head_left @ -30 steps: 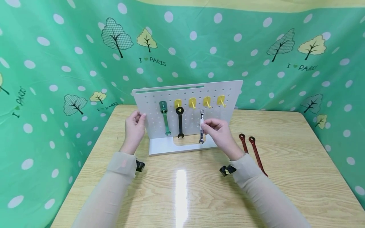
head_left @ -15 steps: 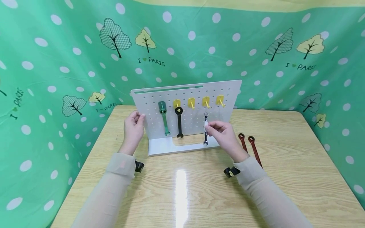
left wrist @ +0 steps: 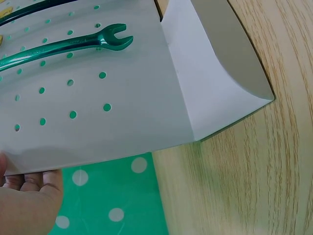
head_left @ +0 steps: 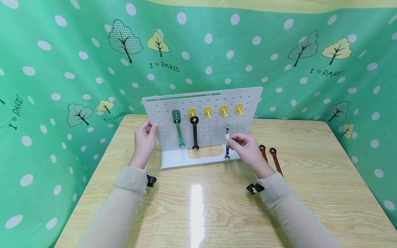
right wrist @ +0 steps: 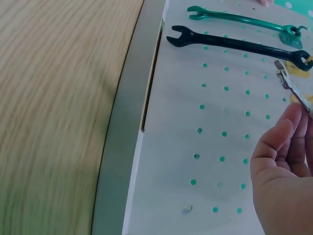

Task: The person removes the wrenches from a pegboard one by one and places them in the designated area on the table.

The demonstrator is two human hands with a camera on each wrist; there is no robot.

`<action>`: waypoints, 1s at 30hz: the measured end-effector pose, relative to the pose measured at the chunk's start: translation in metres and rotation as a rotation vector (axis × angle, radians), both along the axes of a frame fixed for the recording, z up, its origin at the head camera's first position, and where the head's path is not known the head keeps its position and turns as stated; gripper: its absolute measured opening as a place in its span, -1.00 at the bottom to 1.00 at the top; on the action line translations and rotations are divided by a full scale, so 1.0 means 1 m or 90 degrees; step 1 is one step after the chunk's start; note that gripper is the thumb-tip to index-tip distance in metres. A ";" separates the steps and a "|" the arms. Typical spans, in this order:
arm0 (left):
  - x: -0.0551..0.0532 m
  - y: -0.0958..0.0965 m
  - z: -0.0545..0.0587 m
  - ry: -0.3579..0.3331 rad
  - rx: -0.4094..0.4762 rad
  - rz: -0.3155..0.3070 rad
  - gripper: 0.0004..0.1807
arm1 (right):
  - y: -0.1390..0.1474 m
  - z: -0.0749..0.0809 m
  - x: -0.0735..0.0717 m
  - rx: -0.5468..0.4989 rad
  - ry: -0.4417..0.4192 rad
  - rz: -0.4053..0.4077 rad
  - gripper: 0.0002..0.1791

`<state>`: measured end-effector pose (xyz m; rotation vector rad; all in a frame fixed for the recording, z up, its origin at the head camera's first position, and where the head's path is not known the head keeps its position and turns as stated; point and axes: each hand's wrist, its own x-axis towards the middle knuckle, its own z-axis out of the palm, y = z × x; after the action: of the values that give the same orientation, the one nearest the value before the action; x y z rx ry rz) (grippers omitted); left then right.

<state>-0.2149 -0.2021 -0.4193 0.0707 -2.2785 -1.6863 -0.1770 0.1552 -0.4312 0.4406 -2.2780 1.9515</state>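
My right hand [head_left: 246,150] pinches a small silver combination wrench [head_left: 227,151] between thumb and fingers. The wrench hangs roughly upright before the white pegboard [head_left: 212,132], ring end up and below the two right-hand yellow hooks. In the right wrist view, the open end of the silver wrench [right wrist: 281,73] sticks out past the fingertips. My left hand [head_left: 145,141] grips the pegboard's left edge, thumb in front and fingers behind. A green wrench [head_left: 180,135] hangs from the green hook at left. Beside it, a black wrench [head_left: 195,136] hangs by its ring from a yellow hook [head_left: 192,112].
Three bare yellow hooks [head_left: 223,111] run along the board's upper right. Two red wrenches [head_left: 275,159] lie on the wooden table [head_left: 325,172] to the right, partly behind my right arm. A green dotted cloth [head_left: 204,51] surrounds the table behind and at the sides.
My right hand, with the silver wrench, has shifted right and slightly down, from below the third yellow hook toward the rightmost ones. My left hand has kept its grip on the board.
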 end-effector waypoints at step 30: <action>0.002 0.000 0.003 -0.004 0.001 -0.005 -0.70 | 0.028 -0.005 0.005 0.028 -0.020 -0.050 -0.82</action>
<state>-0.2131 -0.2017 -0.4162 0.0667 -2.2856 -1.6938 -0.1722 0.1836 -0.4358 0.3229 -2.3241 1.8877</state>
